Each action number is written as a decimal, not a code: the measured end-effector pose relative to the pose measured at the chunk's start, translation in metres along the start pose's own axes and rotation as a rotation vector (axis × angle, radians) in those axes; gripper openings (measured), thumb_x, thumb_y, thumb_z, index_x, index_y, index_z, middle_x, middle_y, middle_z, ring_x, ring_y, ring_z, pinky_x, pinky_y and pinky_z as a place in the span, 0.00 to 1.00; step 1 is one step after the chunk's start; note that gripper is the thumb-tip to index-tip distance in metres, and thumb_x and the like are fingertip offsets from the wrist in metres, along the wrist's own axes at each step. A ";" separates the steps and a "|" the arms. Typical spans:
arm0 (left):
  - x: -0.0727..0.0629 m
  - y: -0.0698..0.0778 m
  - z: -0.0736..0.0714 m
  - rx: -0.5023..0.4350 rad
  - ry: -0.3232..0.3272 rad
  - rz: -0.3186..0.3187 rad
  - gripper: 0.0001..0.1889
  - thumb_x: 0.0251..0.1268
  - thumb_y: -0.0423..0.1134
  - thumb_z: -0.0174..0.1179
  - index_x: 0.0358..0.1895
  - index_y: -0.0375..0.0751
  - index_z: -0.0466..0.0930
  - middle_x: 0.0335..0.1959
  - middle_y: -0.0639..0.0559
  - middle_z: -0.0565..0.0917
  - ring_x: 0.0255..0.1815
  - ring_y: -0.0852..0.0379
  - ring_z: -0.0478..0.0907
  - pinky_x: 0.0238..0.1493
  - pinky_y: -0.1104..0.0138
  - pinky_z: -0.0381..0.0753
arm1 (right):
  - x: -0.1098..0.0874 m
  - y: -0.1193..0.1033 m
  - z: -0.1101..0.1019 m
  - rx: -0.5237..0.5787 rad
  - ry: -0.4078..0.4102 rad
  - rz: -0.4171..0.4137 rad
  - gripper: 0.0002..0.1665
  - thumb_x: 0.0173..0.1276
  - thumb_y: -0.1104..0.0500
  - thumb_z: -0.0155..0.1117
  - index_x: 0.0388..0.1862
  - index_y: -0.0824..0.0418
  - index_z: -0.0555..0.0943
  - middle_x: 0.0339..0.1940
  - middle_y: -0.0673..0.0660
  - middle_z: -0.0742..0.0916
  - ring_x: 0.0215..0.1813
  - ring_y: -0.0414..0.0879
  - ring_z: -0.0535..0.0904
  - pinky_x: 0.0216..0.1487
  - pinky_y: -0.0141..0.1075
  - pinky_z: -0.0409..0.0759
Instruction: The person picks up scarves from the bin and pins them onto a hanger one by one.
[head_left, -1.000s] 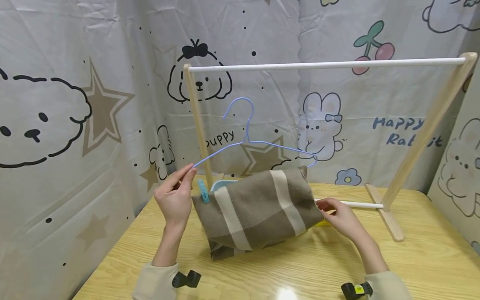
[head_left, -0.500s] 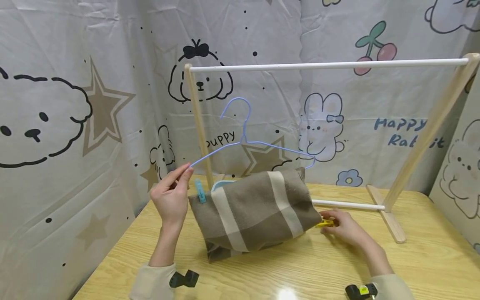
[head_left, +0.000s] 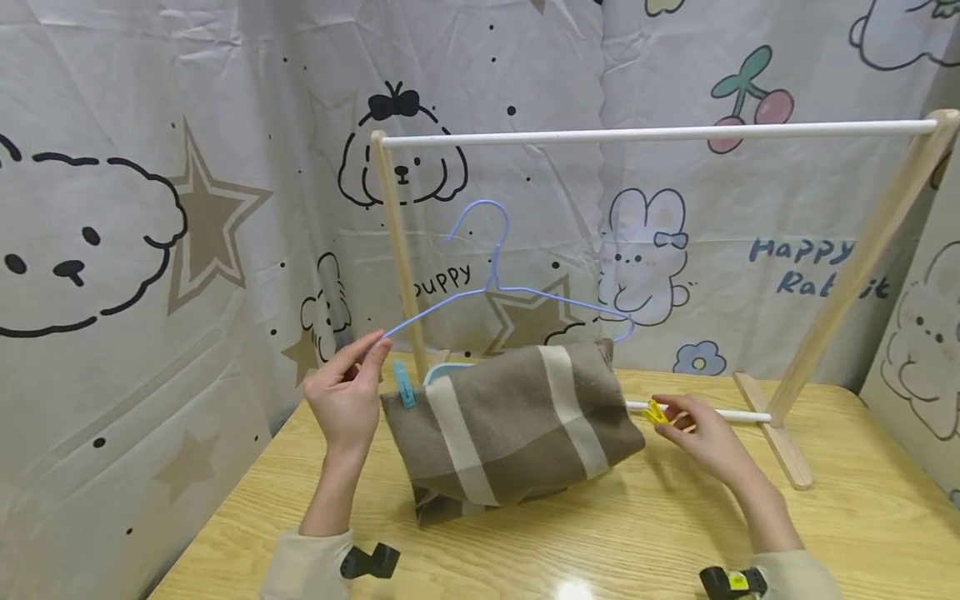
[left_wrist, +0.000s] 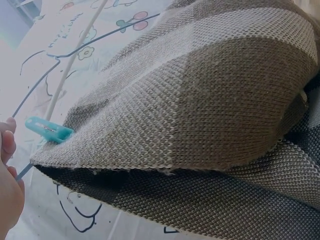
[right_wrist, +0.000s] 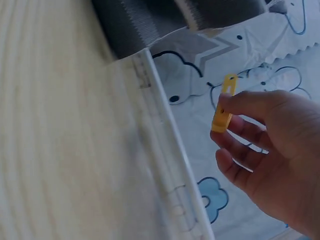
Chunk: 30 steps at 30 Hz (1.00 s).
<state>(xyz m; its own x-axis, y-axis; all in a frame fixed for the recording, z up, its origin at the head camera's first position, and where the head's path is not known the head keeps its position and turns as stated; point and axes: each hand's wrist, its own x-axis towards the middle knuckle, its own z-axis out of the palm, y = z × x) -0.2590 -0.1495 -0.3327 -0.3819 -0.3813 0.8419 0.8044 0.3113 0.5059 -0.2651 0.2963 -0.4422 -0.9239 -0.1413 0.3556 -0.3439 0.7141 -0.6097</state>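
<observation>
My left hand (head_left: pixel 348 400) pinches the left end of a thin lilac-blue wire hanger (head_left: pixel 491 286), holding it upright with its hook on top. A brown plaid knitted cloth (head_left: pixel 517 425) with cream stripes, perhaps a scarf, hangs folded below the hanger's shoulders and hides its lower bar. At the cloth's upper left corner a teal clothespin (left_wrist: pixel 49 130) is clipped. My right hand (head_left: pixel 701 437) pinches a yellow clothespin (right_wrist: pixel 220 121) between thumb and fingers, just right of the cloth's right edge and apart from it.
A drying rack with a white top rail (head_left: pixel 652 132) and wooden legs (head_left: pixel 862 267) stands behind the cloth. Its white lower bar (head_left: pixel 738 415) runs near my right hand. The rim of a light blue container (head_left: pixel 442 372) shows behind the cloth on the wooden table (head_left: pixel 600 542).
My right hand has moved from the cloth's right edge out to the right, picked up the yellow clothespin and raised it. The hanger and cloth have barely shifted.
</observation>
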 end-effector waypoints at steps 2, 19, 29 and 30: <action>0.000 0.001 0.000 0.004 -0.007 -0.004 0.04 0.55 0.25 0.71 0.35 0.30 0.89 0.23 0.75 0.84 0.11 0.69 0.68 0.12 0.78 0.56 | 0.001 -0.006 -0.005 0.023 0.032 -0.006 0.27 0.67 0.65 0.67 0.64 0.68 0.75 0.42 0.60 0.81 0.38 0.36 0.80 0.36 0.29 0.80; -0.003 0.017 0.007 -0.017 -0.034 -0.024 0.04 0.54 0.26 0.71 0.34 0.32 0.90 0.24 0.71 0.84 0.12 0.70 0.68 0.12 0.77 0.58 | 0.000 -0.066 -0.034 0.352 0.411 -0.194 0.31 0.60 0.81 0.62 0.64 0.70 0.73 0.45 0.42 0.80 0.43 0.32 0.79 0.49 0.19 0.76; -0.005 0.028 0.008 -0.028 -0.050 -0.008 0.04 0.53 0.25 0.72 0.33 0.31 0.89 0.23 0.70 0.84 0.11 0.69 0.67 0.11 0.76 0.58 | 0.002 -0.094 -0.034 0.289 0.544 -0.386 0.34 0.50 0.85 0.67 0.59 0.72 0.78 0.54 0.41 0.84 0.62 0.35 0.76 0.67 0.25 0.68; -0.006 0.029 0.009 -0.036 -0.051 -0.005 0.04 0.53 0.24 0.72 0.33 0.30 0.89 0.24 0.70 0.84 0.11 0.69 0.67 0.11 0.76 0.58 | 0.003 -0.095 -0.033 0.278 0.561 -0.409 0.34 0.49 0.86 0.67 0.58 0.73 0.78 0.54 0.41 0.85 0.64 0.37 0.76 0.69 0.26 0.68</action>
<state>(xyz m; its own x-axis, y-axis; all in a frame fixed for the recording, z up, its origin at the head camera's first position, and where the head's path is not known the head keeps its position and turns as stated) -0.2373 -0.1302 -0.3210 -0.4080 -0.3380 0.8481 0.8181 0.2772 0.5039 -0.2300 0.2503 -0.3602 -0.5146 0.0654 0.8549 -0.7400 0.4697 -0.4814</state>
